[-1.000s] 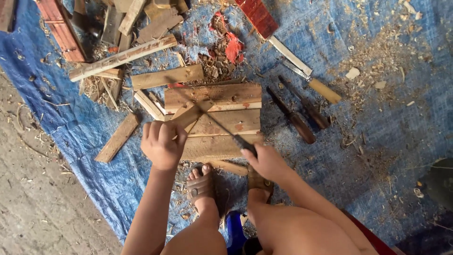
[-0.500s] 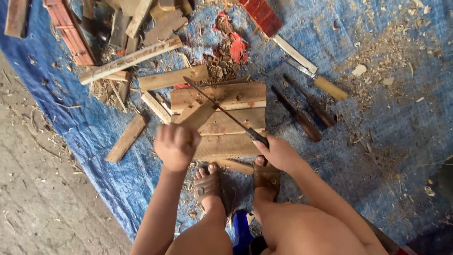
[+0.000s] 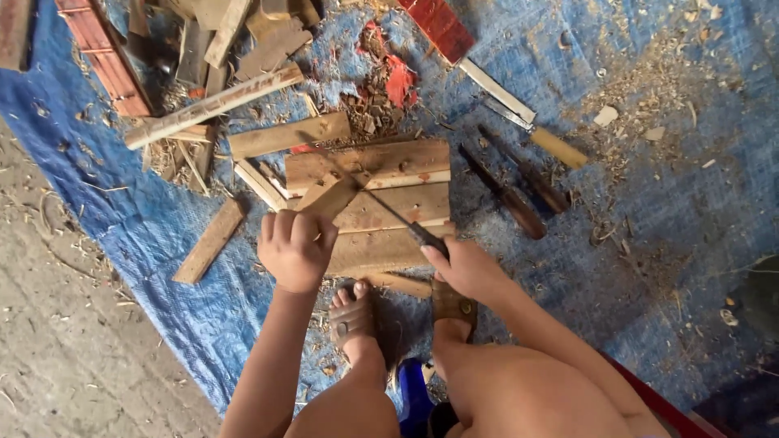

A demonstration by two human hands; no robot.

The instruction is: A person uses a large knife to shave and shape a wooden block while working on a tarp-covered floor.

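Head view, looking down. The blue tarp (image 3: 649,243) covers most of the ground, with bare dirt (image 3: 57,324) along its left edge. Near the tarp's middle lies a stack of boards (image 3: 389,203), pale and flat, just ahead of your two sandalled feet.

Your left hand (image 3: 294,247) sits at the stack's near left corner; its fingers are closed around a short wood piece (image 3: 329,199), which slants up and to the right over the boards. Your right hand (image 3: 466,268) rests at the near right corner of the stack; its fingers are wrapped around the dark handle of a knife (image 3: 389,209). The thin blade runs up and to the left across the boards and meets the wood piece close to your left hand.

Beyond the stack, a heap of scrap wood (image 3: 211,97) fills the upper left. To the right of the boards lie two dark-handled tools (image 3: 519,191), side by side. Above them lies a pale-handled tool (image 3: 540,134). Shavings (image 3: 649,105) scatter the upper right of the tarp.
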